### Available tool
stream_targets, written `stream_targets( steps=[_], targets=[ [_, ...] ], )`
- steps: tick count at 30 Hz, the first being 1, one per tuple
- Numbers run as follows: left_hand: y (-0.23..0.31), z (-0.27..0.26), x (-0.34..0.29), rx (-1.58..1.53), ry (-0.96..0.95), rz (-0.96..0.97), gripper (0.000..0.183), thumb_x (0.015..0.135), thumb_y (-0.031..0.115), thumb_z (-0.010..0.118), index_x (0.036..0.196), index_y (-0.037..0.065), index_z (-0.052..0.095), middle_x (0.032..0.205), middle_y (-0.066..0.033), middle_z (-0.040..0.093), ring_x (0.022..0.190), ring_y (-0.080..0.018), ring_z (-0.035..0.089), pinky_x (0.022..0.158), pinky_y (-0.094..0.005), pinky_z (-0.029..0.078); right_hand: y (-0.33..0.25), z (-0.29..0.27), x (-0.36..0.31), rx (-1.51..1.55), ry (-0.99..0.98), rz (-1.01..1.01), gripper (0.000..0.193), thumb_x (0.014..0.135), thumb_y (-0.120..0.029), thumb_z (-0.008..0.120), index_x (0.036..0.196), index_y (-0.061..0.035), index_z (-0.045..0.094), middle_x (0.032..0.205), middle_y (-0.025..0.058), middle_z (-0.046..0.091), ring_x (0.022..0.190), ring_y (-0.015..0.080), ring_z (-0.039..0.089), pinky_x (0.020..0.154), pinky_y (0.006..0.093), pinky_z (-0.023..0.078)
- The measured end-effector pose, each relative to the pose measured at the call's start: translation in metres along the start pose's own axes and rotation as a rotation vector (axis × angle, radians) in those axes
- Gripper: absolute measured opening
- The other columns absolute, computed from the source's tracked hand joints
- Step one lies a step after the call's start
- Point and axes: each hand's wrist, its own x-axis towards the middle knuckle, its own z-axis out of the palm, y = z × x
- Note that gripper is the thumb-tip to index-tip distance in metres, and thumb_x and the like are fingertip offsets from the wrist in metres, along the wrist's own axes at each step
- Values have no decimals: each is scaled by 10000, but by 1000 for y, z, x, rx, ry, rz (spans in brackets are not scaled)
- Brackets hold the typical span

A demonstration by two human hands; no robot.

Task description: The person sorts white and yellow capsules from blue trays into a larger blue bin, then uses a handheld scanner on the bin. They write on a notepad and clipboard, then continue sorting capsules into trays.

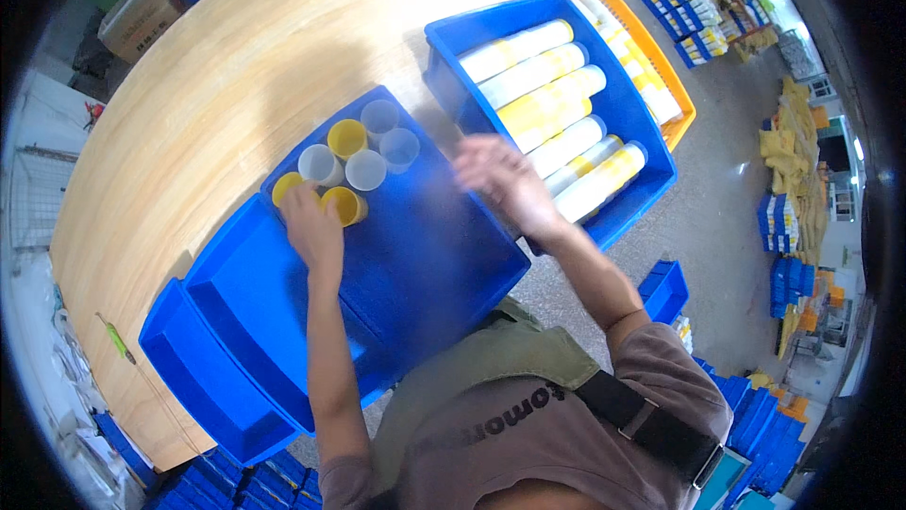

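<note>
My left hand [314, 227] is among a cluster of round, open-topped cups, its curled fingers at the rims of a yellow cup [286, 188] and a second yellow cup [345, 207]. Just beyond stand another yellow cup [347, 137] and several translucent white cups [365, 170]. All are upright on a flat blue surface [425, 255]. Motion smears the fingers of my right hand [505, 180], raised near the close left corner of a blue crate [651, 180]. Inside that crate lie several long white and yellow cylinders [543, 71], side by side.
Blue trays [217, 368] lie left of the flat surface, on a curved-edge wooden table [217, 114]. Orange crates [684, 100] with similar cylinders adjoin the blue crate's far side. A green-handled tool [119, 340] rests at left. Stacked blue bins [755, 425] stand on the floor at right.
</note>
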Motion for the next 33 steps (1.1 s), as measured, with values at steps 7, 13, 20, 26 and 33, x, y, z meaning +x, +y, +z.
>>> stream_targets(
  steps=[7, 13, 20, 26, 33],
  targets=[
    [-16, -13, -52, -93, -516, -220, 125, 757, -29, 531, 782, 5, 649, 727, -164, 633, 725, -344, 628, 721, -429, 508, -24, -149, 51, -1934, 78, -219, 662, 681, -90, 774, 1276, -182, 497, 1289, 49, 522, 1275, 268, 449, 1073, 547, 326],
    [-31, 31, -37, 255, -201, 184, 170, 766, -16, 548, 872, -6, 681, 1096, -238, 630, 1000, -400, 601, 824, -463, 501, -47, -179, 70, -1955, -239, -208, 743, 711, -110, 774, 1366, -194, 433, 1365, 75, 480, 1287, 299, 434, 1093, 424, 363],
    [34, -38, -52, 96, -755, -141, 200, 848, 144, 552, 886, -4, 681, 1014, -215, 669, 944, -375, 639, 832, -481, 501, -147, -87, 47, -1980, -6, -178, 624, 853, -407, 660, 1318, -40, 463, 1107, 212, 627, 993, 348, 628, 878, 411, 511],
    [147, -27, -50, -1547, -395, -556, 556, 961, 298, 570, 1370, -6, 348, 1233, -161, 552, 1126, -210, 570, 938, -327, 479, -108, 46, 34, -1300, -333, 274, 643, 949, -535, 483, 1329, -17, 478, 1050, 221, 653, 946, 266, 648, 817, 389, 516],
    [63, -103, -64, -1646, -750, -815, 511, 964, 390, 487, 1233, -45, 492, 1006, -156, 642, 804, -203, 651, 699, -316, 563, 4, 103, 15, -140, -351, 324, 463, 1023, -394, 401, 1294, -27, 482, 1176, 113, 600, 1083, 212, 576, 940, 348, 446]
  ],
)
